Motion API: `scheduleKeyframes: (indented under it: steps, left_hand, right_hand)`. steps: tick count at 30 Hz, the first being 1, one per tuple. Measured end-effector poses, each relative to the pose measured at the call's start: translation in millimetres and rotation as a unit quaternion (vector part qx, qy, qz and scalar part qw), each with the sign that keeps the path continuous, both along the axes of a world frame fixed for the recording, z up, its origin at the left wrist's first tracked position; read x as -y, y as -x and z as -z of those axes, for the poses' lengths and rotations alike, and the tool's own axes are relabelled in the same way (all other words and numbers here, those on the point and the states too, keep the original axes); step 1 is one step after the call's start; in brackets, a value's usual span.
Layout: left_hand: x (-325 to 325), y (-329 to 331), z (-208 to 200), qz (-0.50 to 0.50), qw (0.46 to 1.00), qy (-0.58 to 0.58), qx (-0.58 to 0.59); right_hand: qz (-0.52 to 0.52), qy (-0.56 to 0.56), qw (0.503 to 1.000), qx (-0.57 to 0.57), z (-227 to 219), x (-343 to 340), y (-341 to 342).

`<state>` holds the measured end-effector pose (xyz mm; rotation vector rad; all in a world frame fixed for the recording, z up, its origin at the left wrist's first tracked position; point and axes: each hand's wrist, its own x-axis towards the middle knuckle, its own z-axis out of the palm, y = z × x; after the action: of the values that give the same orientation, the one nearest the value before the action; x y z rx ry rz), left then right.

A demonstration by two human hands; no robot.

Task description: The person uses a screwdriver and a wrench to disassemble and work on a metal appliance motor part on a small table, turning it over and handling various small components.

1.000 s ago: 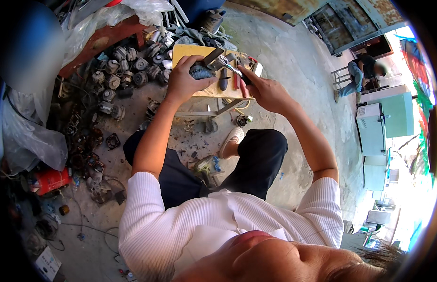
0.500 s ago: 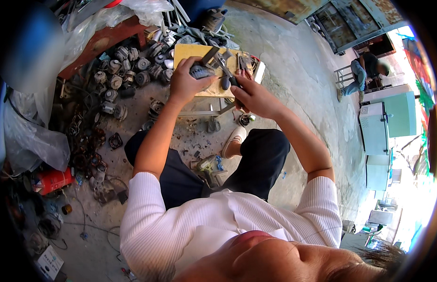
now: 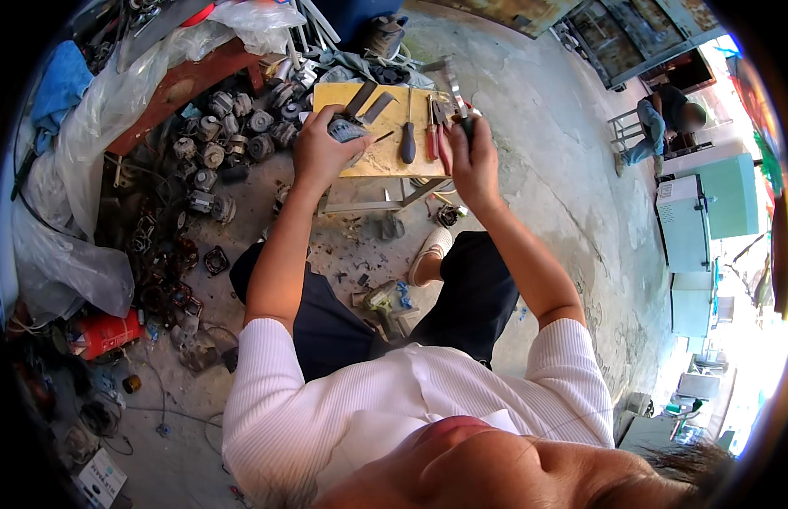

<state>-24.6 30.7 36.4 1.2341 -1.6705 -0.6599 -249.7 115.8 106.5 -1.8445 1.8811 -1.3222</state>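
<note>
My left hand (image 3: 319,153) is closed round a grey ribbed motor part (image 3: 345,130) at the near left of a small yellow-topped table (image 3: 336,93). Two flat dark metal plates (image 3: 360,98) stand up beside the part, and a thin rod (image 3: 384,136) sticks out by my fingers. My right hand (image 3: 475,165) grips the dark handle of a hammer (image 3: 453,82), raised past the table's right edge; its head is blurred. Between my hands, a dark-handled screwdriver (image 3: 407,144), a red-handled tool (image 3: 431,131) and red-handled pliers (image 3: 445,144) lie on the tabletop.
Many used motors (image 3: 229,127) are heaped on the floor to the left, near a red bench (image 3: 186,85) draped with clear plastic. A green power tool (image 3: 381,299) lies between my feet. Another person (image 3: 661,119) sits at the far right, near pale cabinets (image 3: 682,220).
My right hand has swung the hammer away from the motor part, to the right and up. The tools on the table now show more fully. My left hand stays by the part, shifted slightly left.
</note>
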Motion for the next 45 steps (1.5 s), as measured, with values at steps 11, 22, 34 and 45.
scheduleKeyframes:
  steps: [11,22,34,45]
  left_hand:
    - [-10,7,-16,0.047,0.996,-0.056,-0.056]
    - [-6,17,-11,0.047,0.997,-0.048,-0.045]
    - [-6,42,6,0.071,0.996,-0.033,0.04]
    - [-8,50,8,0.079,0.994,-0.014,0.08]
  right_hand:
    - [0.118,-0.13,0.968,-0.178,111,69,58]
    - [0.011,0.065,0.99,-0.125,87,84,33]
    - [-0.106,0.081,0.97,-0.202,62,68,10]
    - [-0.123,0.026,0.973,-0.193,79,76,21]
